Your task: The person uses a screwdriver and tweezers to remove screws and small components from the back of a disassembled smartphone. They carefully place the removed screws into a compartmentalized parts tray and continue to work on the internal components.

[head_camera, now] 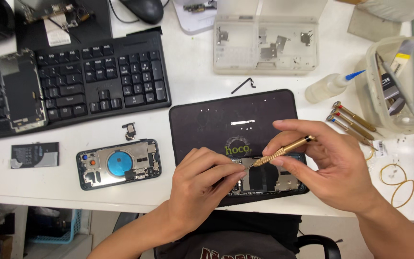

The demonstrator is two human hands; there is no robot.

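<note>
Lying on the near edge of a black work mat [207, 120], an opened phone [269, 180] with its insides exposed is being worked on at about 5 o'clock in the view. A gold-coloured screwdriver [283, 150] is pinched between thumb and fingers of the right hand [331, 168], with its tip brought down onto the phone's upper left part. The left hand [202, 187] is laid on the phone's left end, its fingers curled and pressed against the frame; the two hands are close together, almost touching over the phone.

Well to 9 o'clock of the mat, a second opened phone shell [119, 164] with a blue ring inside is seen on the white table [192, 72], with a small loose part [129, 129] just above it and a flat dark battery [34, 155] farther left. A black keyboard [97, 76] is placed at 10 o'clock, a detached phone screen [21, 91] resting across its left half. A clear parts tray [264, 45] sits at 12 o'clock. At 2 o'clock, a small squeeze bottle [329, 86], three spare screwdrivers [353, 122] and a clear tub [398, 86] of tools are gathered. Rubber bands [396, 180] lie at 3 o'clock.
</note>
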